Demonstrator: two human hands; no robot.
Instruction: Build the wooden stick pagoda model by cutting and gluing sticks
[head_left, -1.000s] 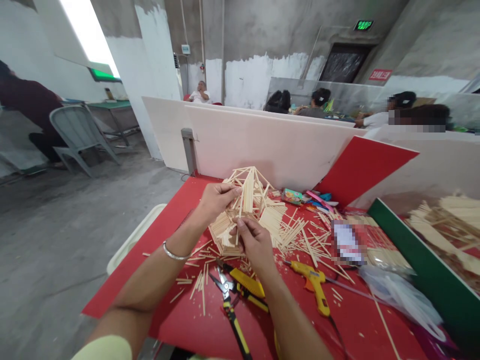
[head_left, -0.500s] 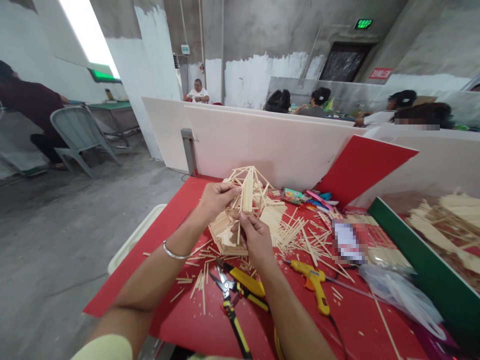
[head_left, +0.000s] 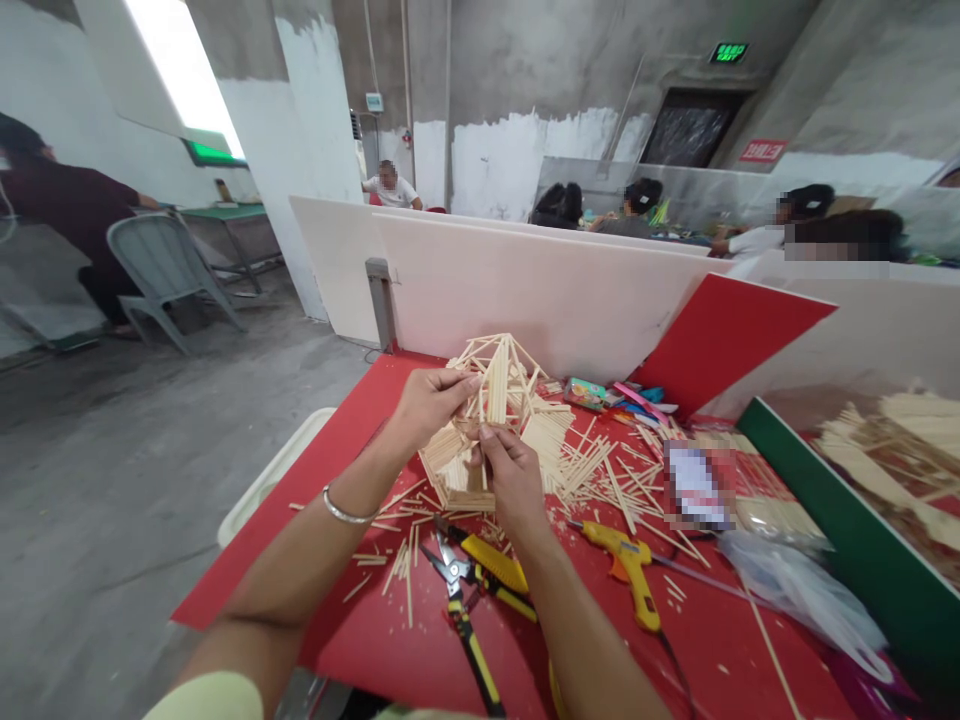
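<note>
A model house (head_left: 465, 475) built of thin wooden sticks stands on the red tabletop, with an open stick frame for a roof. Partway up one roof slope, a panel of sticks (head_left: 497, 390) laid side by side leans against the frame. My left hand (head_left: 435, 402) is closed in a pinch at the panel's left edge, on the upper part of a wooden stick (head_left: 484, 402). Lower down, the thumb and fingers of my right hand (head_left: 513, 475) pinch the same stick near its bottom end. The fingers partly hide the stick and the front of the house.
Loose sticks (head_left: 611, 475) spread to the right of the house. Pruning shears (head_left: 454, 575) and a yellow utility knife (head_left: 491, 562) lie in front. A yellow glue gun (head_left: 630, 565) lies right, beside a plastic bag (head_left: 802, 580). A white partition (head_left: 525, 280) stands behind.
My right hand's fingers have shifted slightly, and the stick end that stuck out below them no longer shows. The left hand stays nearly in place. The house has not moved.
</note>
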